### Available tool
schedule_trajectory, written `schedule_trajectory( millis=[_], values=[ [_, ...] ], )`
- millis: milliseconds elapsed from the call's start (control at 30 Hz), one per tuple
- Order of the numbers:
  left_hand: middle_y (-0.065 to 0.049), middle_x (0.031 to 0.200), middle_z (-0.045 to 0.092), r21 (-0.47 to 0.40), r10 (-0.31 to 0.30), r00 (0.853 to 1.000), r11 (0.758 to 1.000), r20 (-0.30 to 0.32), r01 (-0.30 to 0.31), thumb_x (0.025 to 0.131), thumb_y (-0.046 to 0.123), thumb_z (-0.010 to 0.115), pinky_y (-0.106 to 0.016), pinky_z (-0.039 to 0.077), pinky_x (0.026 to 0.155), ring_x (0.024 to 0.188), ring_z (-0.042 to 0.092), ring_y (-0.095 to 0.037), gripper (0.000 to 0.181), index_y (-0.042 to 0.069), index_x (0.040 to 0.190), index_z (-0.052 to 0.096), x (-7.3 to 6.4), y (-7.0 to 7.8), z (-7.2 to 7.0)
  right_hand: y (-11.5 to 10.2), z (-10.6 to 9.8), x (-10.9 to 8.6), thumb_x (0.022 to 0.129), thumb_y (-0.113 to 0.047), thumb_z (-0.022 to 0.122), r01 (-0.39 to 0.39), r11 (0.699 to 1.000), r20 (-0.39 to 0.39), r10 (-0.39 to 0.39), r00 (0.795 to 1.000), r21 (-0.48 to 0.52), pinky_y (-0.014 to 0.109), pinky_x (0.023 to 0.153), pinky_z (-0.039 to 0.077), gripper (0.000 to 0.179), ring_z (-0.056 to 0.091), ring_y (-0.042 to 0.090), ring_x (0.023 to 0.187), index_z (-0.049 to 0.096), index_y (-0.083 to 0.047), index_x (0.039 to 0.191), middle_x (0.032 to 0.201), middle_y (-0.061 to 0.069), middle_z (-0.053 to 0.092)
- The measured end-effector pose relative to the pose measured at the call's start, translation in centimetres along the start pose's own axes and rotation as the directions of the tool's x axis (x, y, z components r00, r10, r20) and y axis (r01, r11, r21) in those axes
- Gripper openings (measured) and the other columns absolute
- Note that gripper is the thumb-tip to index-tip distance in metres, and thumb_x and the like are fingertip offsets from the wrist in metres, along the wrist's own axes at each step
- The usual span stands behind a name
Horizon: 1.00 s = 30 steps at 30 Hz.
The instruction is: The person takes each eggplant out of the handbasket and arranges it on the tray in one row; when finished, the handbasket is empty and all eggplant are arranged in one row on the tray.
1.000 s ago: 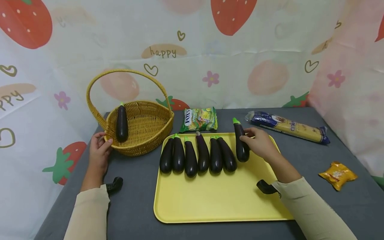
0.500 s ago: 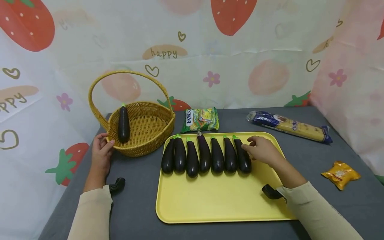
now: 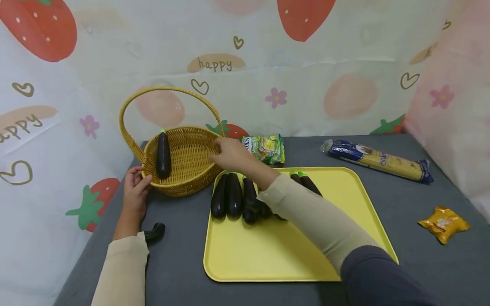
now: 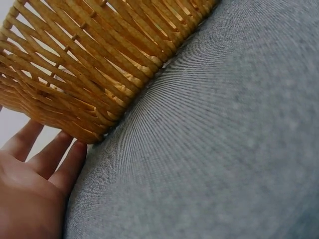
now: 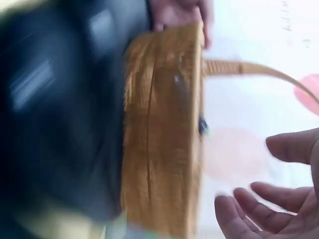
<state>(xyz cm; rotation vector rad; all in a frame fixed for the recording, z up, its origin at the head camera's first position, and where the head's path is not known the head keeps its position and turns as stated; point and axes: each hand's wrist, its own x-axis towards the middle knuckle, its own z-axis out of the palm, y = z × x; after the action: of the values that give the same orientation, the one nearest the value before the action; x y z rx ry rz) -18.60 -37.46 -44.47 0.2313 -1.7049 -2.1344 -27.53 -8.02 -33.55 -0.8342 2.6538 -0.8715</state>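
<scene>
My left hand (image 3: pixel 135 191) holds the wicker basket (image 3: pixel 187 187) at its left side; in the left wrist view its fingers (image 4: pixel 60 154) touch the woven wall. One eggplant (image 3: pixel 163 155) leans upright inside the basket. My right hand (image 3: pixel 234 154) is over the basket's right rim, thumb and fingers apart with nothing between them in the right wrist view. Several eggplants (image 3: pixel 234 197) lie side by side on the yellow tray (image 3: pixel 245 259), partly hidden under my right forearm.
A green candy bag (image 3: pixel 269 151) lies behind the tray, partly covered by my right hand. To the back right is a blue and yellow noodle packet (image 3: pixel 379 161). An orange snack packet (image 3: pixel 444 224) sits right of the tray. A printed cloth hangs behind the grey table (image 3: pixel 180 263).
My right hand set an eggplant down at the right end of the row, let go, and swung left across the tray to the basket. My left hand stayed at the basket.
</scene>
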Motion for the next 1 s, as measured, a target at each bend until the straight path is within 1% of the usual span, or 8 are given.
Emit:
schedule_trajectory(
  millis=[33,133,300,367,467,667,833,1000],
  values=[
    [-0.010,0.126,0.052,-0.006,0.009,1.000,1.000,0.001,-0.009,0.098,0.004,0.055,-0.022,0.047,0.075,0.101,0.055,-0.015,0.026,0.012,0.120,0.043,0.0,0.0,0.0,-1.3,1.0,1.2,0.098,-0.038,0.057,0.010,1.000,0.008,-0.010,1.000,0.021,0.033,0.083,0.048,0.051,0.061,0.015,0.102,0.047,-0.012,0.141,0.126,0.004,0.059],
    [-0.011,0.125,0.051,-0.021,0.019,1.000,1.000,-0.011,-0.019,0.098,0.003,0.055,-0.021,0.047,0.073,0.099,0.054,-0.015,0.025,0.013,0.118,0.044,0.0,0.2,-0.1,-4.8,4.1,4.4,0.097,-0.039,0.060,0.010,0.997,0.020,-0.011,1.000,0.082,0.029,0.085,0.047,0.055,0.058,0.013,0.109,0.046,-0.012,0.143,0.132,0.002,0.057],
    [-0.007,0.123,0.053,-0.021,-0.016,1.000,1.000,-0.005,0.016,0.098,0.002,0.055,-0.021,0.048,0.072,0.097,0.055,-0.015,0.026,0.014,0.118,0.043,-0.3,0.0,-0.2,-7.8,8.3,7.6,0.094,-0.034,0.066,-0.141,0.959,0.034,0.136,0.990,0.247,0.026,0.079,0.048,0.055,0.061,0.012,0.099,0.048,-0.010,0.139,0.117,0.002,0.063],
    [-0.008,0.122,0.053,-0.028,-0.013,1.000,1.000,0.003,0.013,0.098,0.002,0.054,-0.021,0.047,0.070,0.094,0.055,-0.014,0.026,0.013,0.118,0.043,-0.3,-0.2,-0.1,-8.0,9.4,8.4,0.093,-0.031,0.067,-0.183,0.942,0.028,0.183,0.983,0.281,0.025,0.074,0.048,0.055,0.061,0.012,0.092,0.047,-0.008,0.138,0.111,0.003,0.063],
    [-0.009,0.122,0.053,-0.032,-0.002,1.000,0.999,0.006,0.002,0.098,0.002,0.054,-0.021,0.046,0.071,0.093,0.055,-0.014,0.025,0.013,0.118,0.044,-0.2,-0.4,0.2,-7.8,10.3,9.2,0.094,-0.025,0.067,-0.193,0.921,0.036,0.192,0.981,0.339,0.025,0.075,0.047,0.056,0.059,0.014,0.092,0.042,-0.005,0.140,0.112,0.005,0.060],
    [-0.008,0.122,0.053,-0.010,0.000,1.000,1.000,0.015,0.000,0.099,0.001,0.052,-0.021,0.047,0.075,0.098,0.055,-0.015,0.026,0.012,0.120,0.043,0.1,-0.3,0.1,-7.4,11.2,10.0,0.099,-0.021,0.059,-0.203,0.822,0.160,0.137,0.978,0.533,0.030,0.088,0.045,0.053,0.056,0.017,0.107,0.036,-0.005,0.144,0.123,0.007,0.055],
    [-0.008,0.120,0.053,-0.015,-0.008,1.000,1.000,0.002,0.008,0.098,-0.001,0.051,-0.022,0.047,0.076,0.097,0.055,-0.014,0.026,0.011,0.120,0.043,0.1,-0.5,0.1,-7.5,11.6,10.0,0.098,-0.019,0.061,-0.239,0.770,0.142,0.192,0.971,0.592,0.034,0.090,0.047,0.058,0.058,0.019,0.112,0.034,-0.007,0.148,0.130,0.008,0.054],
    [-0.007,0.119,0.054,-0.034,0.005,1.000,0.999,0.023,-0.004,0.098,0.000,0.053,-0.022,0.047,0.077,0.097,0.055,-0.015,0.026,0.011,0.119,0.043,0.1,-0.5,0.1,-7.8,11.9,9.9,0.096,-0.009,0.062,-0.288,0.714,0.173,0.232,0.957,0.638,0.037,0.083,0.052,0.047,0.063,0.023,0.101,0.046,-0.003,0.139,0.116,0.008,0.060]
  ],
)
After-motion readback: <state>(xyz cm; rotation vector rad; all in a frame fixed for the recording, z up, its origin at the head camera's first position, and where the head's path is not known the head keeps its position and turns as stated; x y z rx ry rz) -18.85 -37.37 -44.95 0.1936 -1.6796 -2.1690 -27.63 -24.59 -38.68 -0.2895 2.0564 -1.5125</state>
